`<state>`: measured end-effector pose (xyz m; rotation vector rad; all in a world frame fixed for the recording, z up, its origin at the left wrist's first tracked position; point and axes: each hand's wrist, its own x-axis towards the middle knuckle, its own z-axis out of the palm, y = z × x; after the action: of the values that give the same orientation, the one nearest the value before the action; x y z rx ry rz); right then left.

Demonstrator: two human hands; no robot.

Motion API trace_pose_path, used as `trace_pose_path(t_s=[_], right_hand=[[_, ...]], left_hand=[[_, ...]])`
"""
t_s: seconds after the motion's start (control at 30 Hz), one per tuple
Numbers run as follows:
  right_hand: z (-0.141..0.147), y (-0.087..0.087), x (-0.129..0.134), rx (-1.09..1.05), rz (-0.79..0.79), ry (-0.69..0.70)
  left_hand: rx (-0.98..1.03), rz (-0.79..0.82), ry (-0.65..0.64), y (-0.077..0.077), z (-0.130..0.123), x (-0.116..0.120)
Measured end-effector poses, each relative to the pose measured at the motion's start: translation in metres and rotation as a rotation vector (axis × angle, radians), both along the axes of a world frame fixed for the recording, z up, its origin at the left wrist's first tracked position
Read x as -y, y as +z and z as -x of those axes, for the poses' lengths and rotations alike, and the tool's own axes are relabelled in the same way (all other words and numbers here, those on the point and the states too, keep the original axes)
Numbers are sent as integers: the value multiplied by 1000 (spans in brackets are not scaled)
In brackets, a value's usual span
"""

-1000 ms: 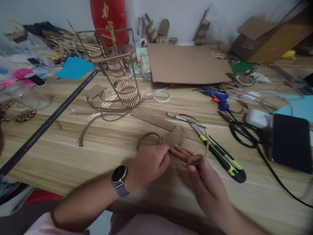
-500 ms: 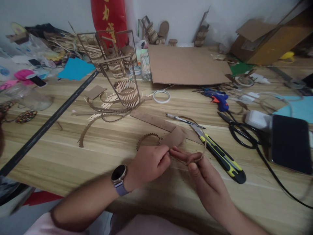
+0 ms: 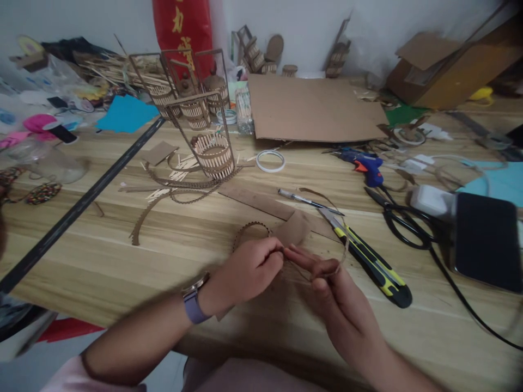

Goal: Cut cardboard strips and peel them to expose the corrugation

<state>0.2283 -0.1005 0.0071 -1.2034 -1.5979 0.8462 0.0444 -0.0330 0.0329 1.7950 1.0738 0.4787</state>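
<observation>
My left hand [image 3: 249, 270] is closed in a pinch on a narrow brown cardboard strip [image 3: 346, 251]. My right hand [image 3: 343, 294] grips the same strip between thumb and fingers, and its free end curls up and away past the utility knife. The two hands meet at the fingertips, low over the table. Just beyond the left hand lies a curled cardboard strip with a notched edge [image 3: 250, 226], partly hidden by that hand. A rounded piece of cardboard [image 3: 293, 228] rests behind the fingertips.
A yellow-black utility knife [image 3: 378, 267] and a pen [image 3: 304, 199] lie to the right. Farther right are scissors [image 3: 402, 220], a blue glue gun [image 3: 370, 169] and a black phone [image 3: 486, 239]. Behind stand a small slatted bucket [image 3: 214, 158], a tape roll [image 3: 270, 161] and a cardboard sheet [image 3: 314, 109].
My left wrist has rolled, so the watch face now points away. The strip's free end has swung slightly to the right. Both hands keep their hold.
</observation>
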Motion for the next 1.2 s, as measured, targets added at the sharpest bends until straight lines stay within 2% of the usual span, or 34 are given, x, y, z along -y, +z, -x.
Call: trace_pose_path(t_s=[0.17, 0.43, 0.6, 0.9, 1.2], right_hand=[[-1, 3, -1, 23, -21, 10], [-1, 3, -1, 57, -63, -4], [-2, 4, -1, 53, -27, -10], [-3, 5, -4, -100, 97, -21], [-4, 2, -3, -127, 96, -17]], left_hand=[[78, 209, -16, 0, 3, -6], [150, 344, -35, -4, 5, -8], [206, 400, -51, -7, 6, -10], [248, 501, -76, -5, 5, -12], [293, 535, -78, -5, 5, -11]])
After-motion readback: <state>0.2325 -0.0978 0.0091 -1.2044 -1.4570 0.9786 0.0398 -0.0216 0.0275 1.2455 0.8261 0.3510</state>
